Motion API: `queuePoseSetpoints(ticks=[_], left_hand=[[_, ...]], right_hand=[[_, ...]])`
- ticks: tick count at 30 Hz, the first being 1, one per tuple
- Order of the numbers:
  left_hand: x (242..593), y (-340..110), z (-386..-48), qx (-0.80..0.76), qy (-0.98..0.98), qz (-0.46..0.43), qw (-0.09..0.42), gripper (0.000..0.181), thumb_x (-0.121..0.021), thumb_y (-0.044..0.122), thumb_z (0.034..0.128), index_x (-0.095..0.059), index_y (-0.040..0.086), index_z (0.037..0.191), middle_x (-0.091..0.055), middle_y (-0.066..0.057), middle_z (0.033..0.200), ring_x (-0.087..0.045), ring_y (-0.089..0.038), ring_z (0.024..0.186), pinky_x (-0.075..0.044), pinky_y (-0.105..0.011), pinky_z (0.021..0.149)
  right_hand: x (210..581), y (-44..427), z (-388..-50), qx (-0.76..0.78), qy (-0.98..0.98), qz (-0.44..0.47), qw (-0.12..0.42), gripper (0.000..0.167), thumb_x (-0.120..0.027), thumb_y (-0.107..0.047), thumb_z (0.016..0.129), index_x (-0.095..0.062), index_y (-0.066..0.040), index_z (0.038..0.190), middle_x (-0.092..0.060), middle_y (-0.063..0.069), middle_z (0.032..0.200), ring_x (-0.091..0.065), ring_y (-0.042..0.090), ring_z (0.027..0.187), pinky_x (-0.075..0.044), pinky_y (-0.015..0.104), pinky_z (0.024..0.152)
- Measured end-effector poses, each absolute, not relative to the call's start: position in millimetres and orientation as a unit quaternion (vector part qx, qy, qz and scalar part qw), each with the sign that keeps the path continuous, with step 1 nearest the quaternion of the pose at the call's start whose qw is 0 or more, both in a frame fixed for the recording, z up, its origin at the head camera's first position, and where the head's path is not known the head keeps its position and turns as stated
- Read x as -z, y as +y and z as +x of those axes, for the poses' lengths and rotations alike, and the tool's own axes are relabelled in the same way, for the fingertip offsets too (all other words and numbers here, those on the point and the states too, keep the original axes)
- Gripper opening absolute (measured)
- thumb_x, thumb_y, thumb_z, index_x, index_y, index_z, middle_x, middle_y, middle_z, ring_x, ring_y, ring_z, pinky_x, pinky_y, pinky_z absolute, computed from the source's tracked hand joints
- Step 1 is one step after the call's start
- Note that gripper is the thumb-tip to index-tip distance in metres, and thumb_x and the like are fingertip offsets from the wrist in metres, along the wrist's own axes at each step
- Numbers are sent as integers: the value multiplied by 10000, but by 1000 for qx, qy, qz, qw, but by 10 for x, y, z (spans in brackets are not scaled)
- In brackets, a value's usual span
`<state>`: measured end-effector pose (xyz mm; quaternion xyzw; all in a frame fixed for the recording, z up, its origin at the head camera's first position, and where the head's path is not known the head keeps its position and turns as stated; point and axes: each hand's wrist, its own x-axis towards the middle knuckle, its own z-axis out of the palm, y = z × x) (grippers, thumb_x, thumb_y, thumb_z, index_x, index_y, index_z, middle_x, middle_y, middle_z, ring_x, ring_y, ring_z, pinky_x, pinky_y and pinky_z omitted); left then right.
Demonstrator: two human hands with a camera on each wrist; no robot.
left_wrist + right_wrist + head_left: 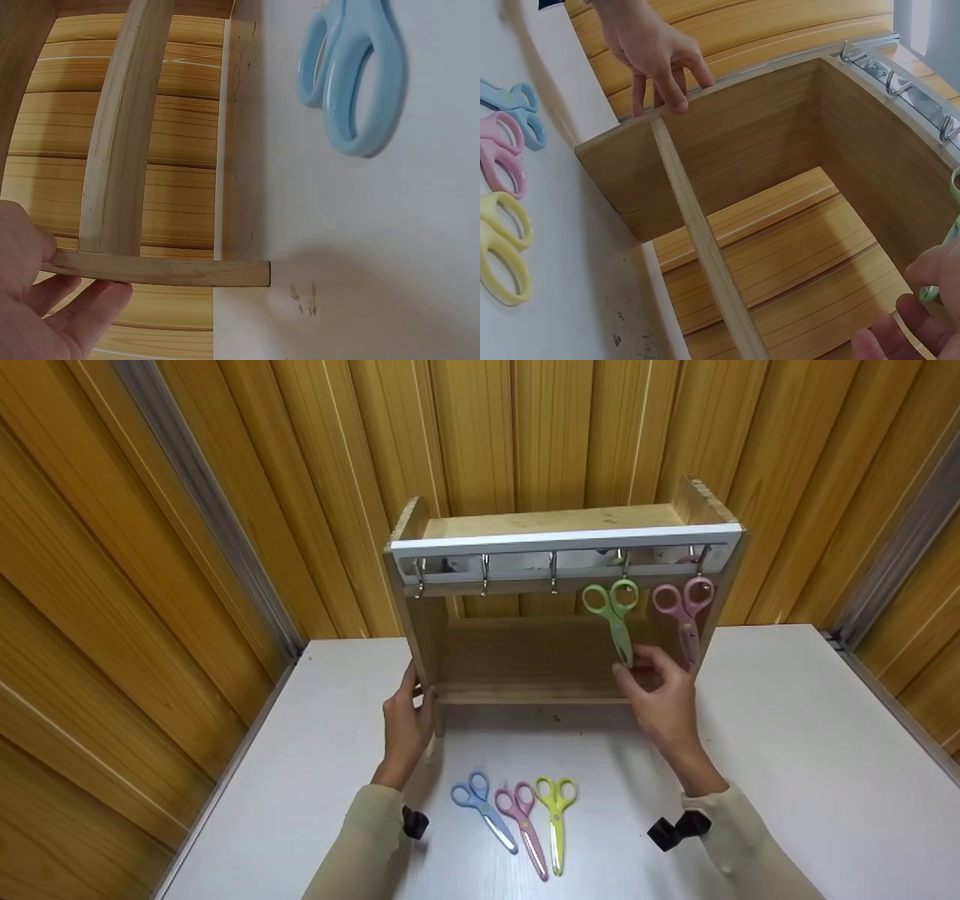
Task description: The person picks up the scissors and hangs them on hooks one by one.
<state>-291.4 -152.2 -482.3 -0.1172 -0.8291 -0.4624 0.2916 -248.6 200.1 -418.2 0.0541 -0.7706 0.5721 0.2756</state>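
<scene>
From above, my head view faces forward and down, far enough back to take in the whole wooden rack [532,660]. My left-wrist view sits close and sideways, facing the lower shelf [124,142] from the rack's left end; my right-wrist view, also tilted, looks across leftward, both sharing that shelf and the left hand [656,56].

Head view evenly lit, wrist views dimmer, soft shadows across white table [795,735]

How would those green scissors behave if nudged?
The green scissors are likely stiff, running straight where the right hand pinches their tip. Being slim, they're probably light. If let go and nudged, they might swing, since they appear to hang from a metal hook.
</scene>
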Motion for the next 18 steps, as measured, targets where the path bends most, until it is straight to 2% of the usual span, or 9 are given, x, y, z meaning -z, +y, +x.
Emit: queuePoseSetpoints(ticks=[3, 7, 11, 14, 16, 18], left_hand=[[4821, -1524, -2914, 464, -828, -117, 293, 617, -632, -11, 998, -423, 111, 1565, -658, -180, 1345, -712, -341, 1067, -632, -391, 805], [4825, -1526, -2914, 467, -825, -117, 296, 619, -638, -21, 989, -434, 111, 1559, -667, -179, 1331, -716, -346, 1051, -635, -395, 788], [4821, -1529, -2921, 465, -825, -119, 297, 621, -637, -22, 989, -435, 113, 1560, -671, -179, 1324, -719, -339, 1046, -637, -389, 780], [4821, -1531, -2924, 464, -827, -120, 295, 617, -635, -17, 992, -435, 117, 1561, -669, -176, 1330, -718, -331, 1048, -637, -385, 783], [4820, -1530, -2921, 464, -827, -120, 293, 624, -632, -16, 995, -424, 121, 1567, -660, -169, 1348, -715, -323, 1057, -636, -382, 791], [4818, -1529, -2918, 465, -827, -120, 292, 625, -628, -18, 997, -421, 123, 1570, -654, -164, 1359, -714, -319, 1059, -636, -382, 795]], right_hand=[[4236, 2032, -2486, -561, -785, 55, 257, 343, -770, -113, 930, -669, -20, 1244, -713, 139, 1034, -652, 174, 910, -525, 120, 754], [4317, 2068, -2435, -536, -819, 57, 198, 519, -752, -208, 956, -542, -35, 1398, -699, 173, 1153, -672, 245, 985, -554, 145, 770], [4427, 2089, -2367, -497, -854, 48, 147, 658, -733, -257, 972, -418, -21, 1499, -646, 233, 1275, -670, 346, 1086, -603, 339, 871], [4487, 2080, -2290, -459, -878, 43, 126, 704, -720, -254, 979, -364, -3, 1532, -584, 263, 1382, -619, 404, 1208, -569, 510, 957], [4509, 2058, -2226, -432, -894, 41, 114, 727, -719, -251, 977, -340, 1, 1544, -558, 279, 1416, -606, 423, 1224, -562, 552, 948], [4529, 2019, -2156, -406, -908, 39, 100, 750, -726, -261, 968, -327, -8, 1551, -575, 286, 1381, -634, 423, 1152, -584, 543, 877]])
